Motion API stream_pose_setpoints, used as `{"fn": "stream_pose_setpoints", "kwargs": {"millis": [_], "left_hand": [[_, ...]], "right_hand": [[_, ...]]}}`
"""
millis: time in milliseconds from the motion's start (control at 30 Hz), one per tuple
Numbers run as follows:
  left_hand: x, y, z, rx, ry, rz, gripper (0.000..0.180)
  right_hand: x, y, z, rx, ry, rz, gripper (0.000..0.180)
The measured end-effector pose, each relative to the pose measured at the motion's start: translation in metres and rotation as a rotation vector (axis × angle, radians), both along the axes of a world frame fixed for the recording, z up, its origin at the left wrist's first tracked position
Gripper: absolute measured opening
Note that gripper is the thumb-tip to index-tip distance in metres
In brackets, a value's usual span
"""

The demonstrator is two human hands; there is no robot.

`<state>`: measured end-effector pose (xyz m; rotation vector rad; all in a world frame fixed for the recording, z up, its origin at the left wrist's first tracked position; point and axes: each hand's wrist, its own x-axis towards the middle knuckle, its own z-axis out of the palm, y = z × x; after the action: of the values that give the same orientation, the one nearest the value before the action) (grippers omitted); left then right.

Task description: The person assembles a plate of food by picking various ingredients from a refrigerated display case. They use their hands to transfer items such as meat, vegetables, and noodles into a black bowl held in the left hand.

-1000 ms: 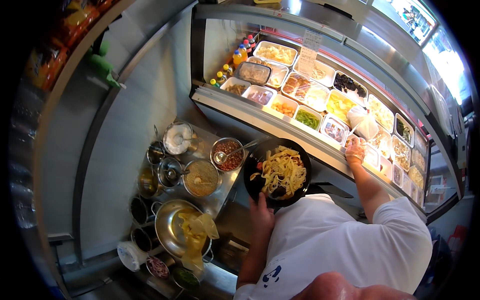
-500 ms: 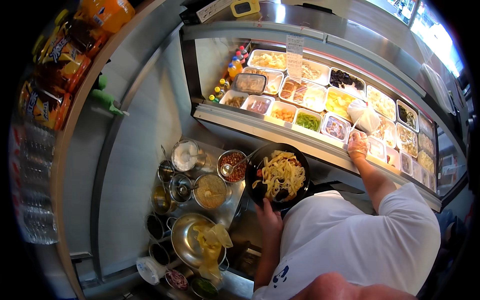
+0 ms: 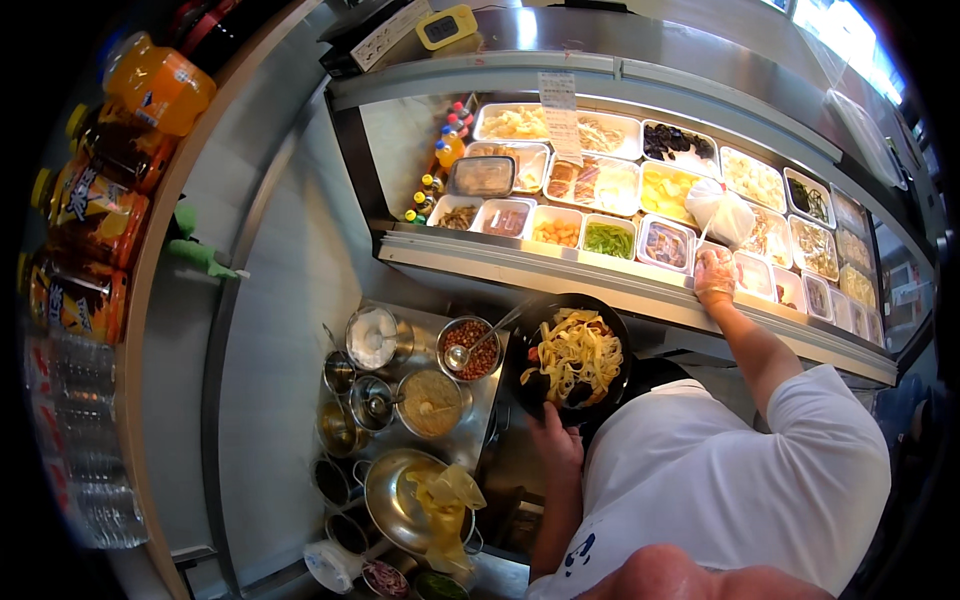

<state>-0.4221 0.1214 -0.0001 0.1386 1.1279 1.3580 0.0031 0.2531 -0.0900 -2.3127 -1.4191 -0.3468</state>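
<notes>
My left hand (image 3: pixel 557 440) grips the near rim of a black bowl (image 3: pixel 519 372), holding it in front of my body. Pale flat noodle-like strips (image 3: pixel 580 345) fill it, with darker pieces beside them. My right hand (image 3: pixel 715 276), in a clear plastic glove, reaches over the front ledge into a white tub in the lit display case. Its fingers are curled down there, and what they hold, if anything, is hidden. Just beyond that hand lies a knotted white plastic bag (image 3: pixel 722 214). Tubs of purplish packets (image 3: pixel 666 245) and chopped green vegetable (image 3: pixel 608 238) stand to its left.
The case's metal front ledge (image 3: pixel 530 266) runs between me and the tubs. At left are a bowl of peanuts with a ladle (image 3: pixel 470 347), a bowl of tan crumbs (image 3: pixel 430 403) and a large steel pot (image 3: pixel 400 500) with a yellow bag. Drink bottles (image 3: pixel 92 210) line the left shelf.
The view has shifted, so the case sits further left and the pots lower right. Both hands keep their places: the left on the bowl, the right in the tub.
</notes>
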Motion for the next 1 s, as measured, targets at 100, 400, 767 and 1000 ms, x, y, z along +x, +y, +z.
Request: {"fn": "stream_pose_setpoints", "kwargs": {"millis": [100,400,767,1000], "left_hand": [[-0.003,-0.003,-0.019,0.000,-0.093,-0.009,0.054],[0.001,-0.022,-0.042,0.020,0.001,0.070,0.050],[0.017,-0.086,-0.045,-0.109,-0.083,0.584,0.052],[0.030,-0.124,-0.035,0.041,-0.146,0.860,0.049]], "right_hand": [[-0.002,0.002,0.008,-0.078,0.071,-0.017,0.019],[0.002,0.003,0.004,0.173,0.052,0.317,0.025],[-0.231,0.055,0.016,-0.625,0.770,1.132,0.077],[-0.334,0.098,0.013,-0.790,1.733,0.631,0.073]]}}
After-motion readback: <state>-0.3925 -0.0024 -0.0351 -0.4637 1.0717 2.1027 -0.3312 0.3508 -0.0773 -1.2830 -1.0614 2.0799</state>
